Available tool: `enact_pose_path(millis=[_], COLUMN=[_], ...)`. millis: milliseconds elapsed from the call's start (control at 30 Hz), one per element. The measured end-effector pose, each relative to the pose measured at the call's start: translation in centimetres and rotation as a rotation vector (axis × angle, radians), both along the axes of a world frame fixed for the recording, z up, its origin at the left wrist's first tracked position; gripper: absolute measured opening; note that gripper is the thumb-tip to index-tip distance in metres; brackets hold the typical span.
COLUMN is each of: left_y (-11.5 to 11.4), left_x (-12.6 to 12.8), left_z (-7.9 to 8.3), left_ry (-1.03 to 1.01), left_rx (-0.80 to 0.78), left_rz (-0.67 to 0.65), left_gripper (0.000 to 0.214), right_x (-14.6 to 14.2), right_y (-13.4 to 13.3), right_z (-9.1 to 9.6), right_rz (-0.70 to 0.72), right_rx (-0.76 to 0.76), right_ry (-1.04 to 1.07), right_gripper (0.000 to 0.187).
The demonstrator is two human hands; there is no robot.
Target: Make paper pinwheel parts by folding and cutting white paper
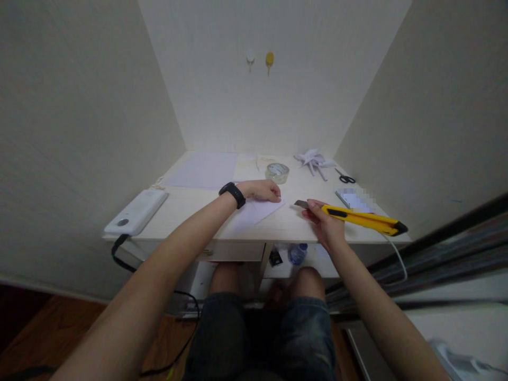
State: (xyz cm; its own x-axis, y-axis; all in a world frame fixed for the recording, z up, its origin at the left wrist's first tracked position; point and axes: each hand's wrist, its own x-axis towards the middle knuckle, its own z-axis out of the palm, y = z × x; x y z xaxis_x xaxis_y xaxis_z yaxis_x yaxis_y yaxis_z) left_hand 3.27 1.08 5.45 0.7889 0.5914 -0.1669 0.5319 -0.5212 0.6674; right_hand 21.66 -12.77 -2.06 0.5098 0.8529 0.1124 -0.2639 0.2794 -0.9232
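A folded piece of white paper [256, 213] lies near the desk's front edge, its pointed corner to the right. My left hand [262, 189], with a black watch on the wrist, rests on it with curled fingers at that corner; part of the paper is hidden beneath. In my right hand [328, 226] is a yellow box cutter [359, 217], gripped near its front end. Its bare blade points left toward the paper's corner, a short way apart from it. The handle reaches out to the right over the desk edge.
Behind my hands stand a roll of clear tape [277, 173] and a white paper pinwheel [313, 160]. Scissors [346, 179] and a phone [353, 200] lie at the right. A paper sheet [202, 170] and a white device [137, 212] with a black strap occupy the left.
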Motion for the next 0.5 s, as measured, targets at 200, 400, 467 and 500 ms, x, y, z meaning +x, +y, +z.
enact_pose_path(millis=[200,400,467,500], left_y=[0.4,0.4,0.0,-0.3], left_x=[-0.6,-3.2,-3.7,-3.9], left_z=[0.8,2.1,1.6,1.1], left_ry=[-0.322,-0.558,-0.635,-0.665], left_rx=[-0.091,-0.245,-0.326,-0.352], left_rz=[0.518,0.783,0.817,0.830], left_gripper=[0.004,0.017,0.021,0.021], right_x=[0.1,-0.1,-0.3,-0.4], right_y=[0.3,0.5,0.8,1.0], right_z=[0.0,-0.4,-0.3,-0.2], right_rz=[0.023,0.078,0.144,0.181], right_rx=[-0.019,-0.014,-0.037,-0.047], right_ry=[0.088,-0.012,-0.018,-0.027], right_gripper=[0.036,0.036,0.038,0.038])
